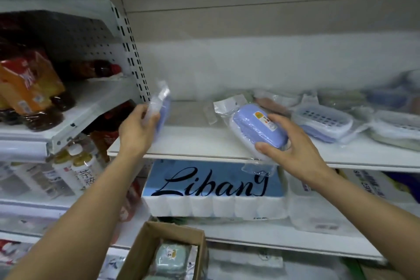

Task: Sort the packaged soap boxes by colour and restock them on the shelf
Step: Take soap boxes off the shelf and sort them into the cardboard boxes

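The left hand (136, 126) holds one blue soap box (162, 111) on its side near the left end of the white shelf (200, 143), and the right hand (288, 143) grips another blue soap box (256, 127) at the front edge. More wrapped soap boxes (322, 120) lie in a blurry jumble toward the shelf's right end, maybe not sorted yet. Green soap boxes (171, 257) wait in the cardboard box (136, 248) below, so a lot is left.
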{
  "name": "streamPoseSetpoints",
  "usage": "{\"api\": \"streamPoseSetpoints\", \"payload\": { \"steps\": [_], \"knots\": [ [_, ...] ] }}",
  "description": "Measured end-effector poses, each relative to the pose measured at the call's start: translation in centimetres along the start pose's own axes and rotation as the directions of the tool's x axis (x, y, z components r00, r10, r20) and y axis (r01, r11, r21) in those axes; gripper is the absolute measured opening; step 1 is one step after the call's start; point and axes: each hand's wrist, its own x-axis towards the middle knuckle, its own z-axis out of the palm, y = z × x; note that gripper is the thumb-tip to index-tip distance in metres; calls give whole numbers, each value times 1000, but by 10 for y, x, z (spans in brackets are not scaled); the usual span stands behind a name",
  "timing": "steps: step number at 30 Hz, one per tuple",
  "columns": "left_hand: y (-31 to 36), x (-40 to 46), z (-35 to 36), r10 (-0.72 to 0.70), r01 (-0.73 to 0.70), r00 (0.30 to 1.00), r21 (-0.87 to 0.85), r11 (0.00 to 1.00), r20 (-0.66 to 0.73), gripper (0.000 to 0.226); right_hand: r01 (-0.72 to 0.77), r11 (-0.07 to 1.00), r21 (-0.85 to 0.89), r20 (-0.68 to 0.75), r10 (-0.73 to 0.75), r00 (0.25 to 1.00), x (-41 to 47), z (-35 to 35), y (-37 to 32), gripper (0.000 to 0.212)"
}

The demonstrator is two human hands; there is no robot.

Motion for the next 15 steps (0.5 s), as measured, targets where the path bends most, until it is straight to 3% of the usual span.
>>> {"api": "streamPoseSetpoints", "payload": {
  "steps": [3,5,7,9,11,15],
  "knots": [
    [34,-48,-15,-113,121,993,-394,911,43,19,-28,991,131,-29,32,999,-17,-6,-19,52],
    [53,-81,-15,-176,270,961,-592,760,213,24,-71,966,250,-22,79,997,-31,-14,-30,49],
    [69,-113,-9,-152,438,890,-712,548,430,32,-134,934,332,-4,144,990,-50,-24,-32,47],
    [86,-140,2,-119,568,809,-713,412,576,37,-202,904,376,8,215,977,-73,-40,-30,47],
    [110,-165,18,-91,661,729,-663,352,679,38,-266,867,422,19,284,959,-99,-61,-23,48],
    [170,-214,66,-69,726,650,-593,348,756,40,-356,774,524,23,405,914,-155,-112,-2,41]
  ]
}}
